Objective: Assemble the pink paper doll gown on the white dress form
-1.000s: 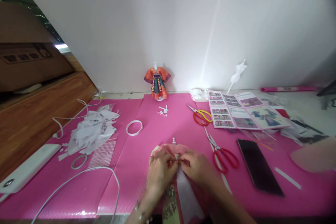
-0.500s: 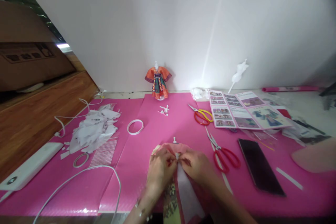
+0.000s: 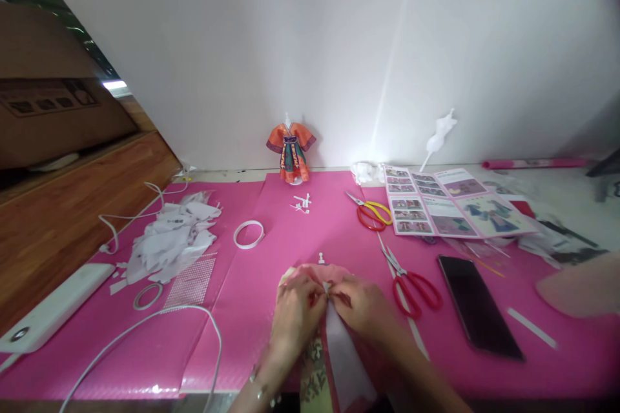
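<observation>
Over the pink mat [image 3: 242,329], the left hand [image 3: 294,310] and right hand [image 3: 362,308] keep fingers [image 3: 345,290] pinched on the garment [image 3: 343,358], as before.

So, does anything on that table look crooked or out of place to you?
Mainly the bare white mannequin at the back right: it tilts, apparently leaning on the wall, while the orange-robed figure stands upright. White scraps also lie in a loose heap at the left.
</observation>
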`<state>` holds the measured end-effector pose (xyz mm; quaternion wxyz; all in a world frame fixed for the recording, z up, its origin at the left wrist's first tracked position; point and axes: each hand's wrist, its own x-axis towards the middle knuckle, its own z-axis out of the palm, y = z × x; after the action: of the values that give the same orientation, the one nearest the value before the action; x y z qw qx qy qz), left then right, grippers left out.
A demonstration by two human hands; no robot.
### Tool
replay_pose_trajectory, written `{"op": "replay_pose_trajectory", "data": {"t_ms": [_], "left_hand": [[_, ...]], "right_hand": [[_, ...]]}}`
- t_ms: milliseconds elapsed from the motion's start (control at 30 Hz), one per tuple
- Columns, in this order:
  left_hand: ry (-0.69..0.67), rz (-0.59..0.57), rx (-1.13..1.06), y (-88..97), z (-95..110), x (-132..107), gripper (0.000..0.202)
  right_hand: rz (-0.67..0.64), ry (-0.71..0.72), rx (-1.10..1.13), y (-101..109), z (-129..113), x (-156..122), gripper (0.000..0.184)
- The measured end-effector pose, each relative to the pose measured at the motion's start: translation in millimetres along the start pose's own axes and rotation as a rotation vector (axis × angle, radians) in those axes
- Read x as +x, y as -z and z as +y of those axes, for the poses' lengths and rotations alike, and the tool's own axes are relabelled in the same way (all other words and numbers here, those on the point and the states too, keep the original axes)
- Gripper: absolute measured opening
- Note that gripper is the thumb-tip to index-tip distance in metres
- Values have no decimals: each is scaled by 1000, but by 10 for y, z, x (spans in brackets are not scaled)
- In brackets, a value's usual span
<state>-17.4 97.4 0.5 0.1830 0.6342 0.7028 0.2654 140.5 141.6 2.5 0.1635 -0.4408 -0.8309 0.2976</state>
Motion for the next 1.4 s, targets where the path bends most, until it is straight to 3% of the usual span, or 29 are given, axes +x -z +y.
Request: {"op": "replay_pose_trajectory", "data": {"t_ms": [367,700,1400], "left_hand": [[5,-4,59,18,41,-30,17],[47,-21,45,48,102,-40,16],[7,-18,62,33,61,-29,18]], "right_hand": [[61,-2,7,-27,27,11,19],[40,-27,19,9,-21,5,14],[16,-38,-3,19,-40,11,19]]}}
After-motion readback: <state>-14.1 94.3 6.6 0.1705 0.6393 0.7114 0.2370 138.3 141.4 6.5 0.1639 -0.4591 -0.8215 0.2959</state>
